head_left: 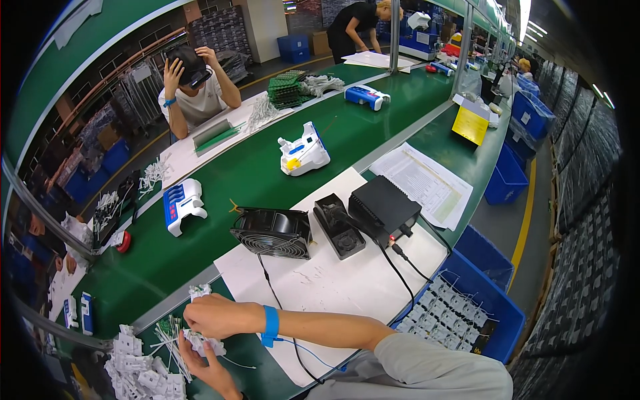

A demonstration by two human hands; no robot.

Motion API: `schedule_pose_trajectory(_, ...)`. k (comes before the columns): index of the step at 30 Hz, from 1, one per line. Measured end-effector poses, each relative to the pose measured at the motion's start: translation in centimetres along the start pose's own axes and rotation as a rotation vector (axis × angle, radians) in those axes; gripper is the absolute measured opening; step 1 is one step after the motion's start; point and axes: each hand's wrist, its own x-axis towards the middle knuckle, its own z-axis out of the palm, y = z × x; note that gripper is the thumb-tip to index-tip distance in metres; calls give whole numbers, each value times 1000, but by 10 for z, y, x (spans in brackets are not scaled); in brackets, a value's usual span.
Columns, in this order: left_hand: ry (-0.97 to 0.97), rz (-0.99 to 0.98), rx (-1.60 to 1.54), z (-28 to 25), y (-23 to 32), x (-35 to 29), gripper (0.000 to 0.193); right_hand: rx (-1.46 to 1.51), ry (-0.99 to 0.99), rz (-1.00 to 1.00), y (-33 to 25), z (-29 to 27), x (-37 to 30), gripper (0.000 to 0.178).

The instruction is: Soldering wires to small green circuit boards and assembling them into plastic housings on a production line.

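Observation:
My left hand (208, 372) is closed around a white plastic part (200, 343) at the lower left, thumb and fingers on its sides. Just above, my right hand (220, 316) reaches across from the right, fingers curled in over the part; whatever they grip is hidden. A second bit of white plastic (199, 291) shows beyond the right knuckles. Beside my left hand lie thin white cables (172, 347) and a heap of similar white plastic parts (137, 370). A blue wrist strap (271, 325) with a cord circles my right wrist.
A black fan (272, 232), a black open holder (340, 227) and a black power box (385, 208) stand on white board (267, 283). White-and-blue housings (183, 207) sit on the green belt (247, 180). A blue bin (510, 327) of white parts is at right. Co-workers stand across.

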Motion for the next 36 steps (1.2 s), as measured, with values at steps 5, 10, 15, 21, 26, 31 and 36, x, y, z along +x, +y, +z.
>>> schedule_pose_trajectory(5, 13, -83, 31, -1, -4, 1, 48, -20, 65, 0, 1, 3, -2, 18)
schedule_pose_trajectory(10, -1, -105, 26, -4, -9, 2, 45, -21, 55, 15, 1, 1, -2, 19)
schedule_pose_trajectory(15, 0, -57, 46, -4, -15, -1, 44, -26, 32, 8, 5, 5, 0, 19)
schedule_pose_trajectory(21, 4, -40, 50, -1, -7, 0, 43, -29, 76, -33, 8, 8, -1, 18)
schedule_pose_trajectory(26, 168, 180, 126, 0, 25, -3, 44, -87, 22, 10, 14, 4, 3, 18)
schedule_pose_trajectory(31, -519, 537, -86, -2, 146, -10, 36, -79, 60, -5, 19, 10, 5, 18)
schedule_pose_trajectory(36, -1077, 804, 25, 24, 264, 11, 48, -73, 47, 3, 3, 5, -3, 17)
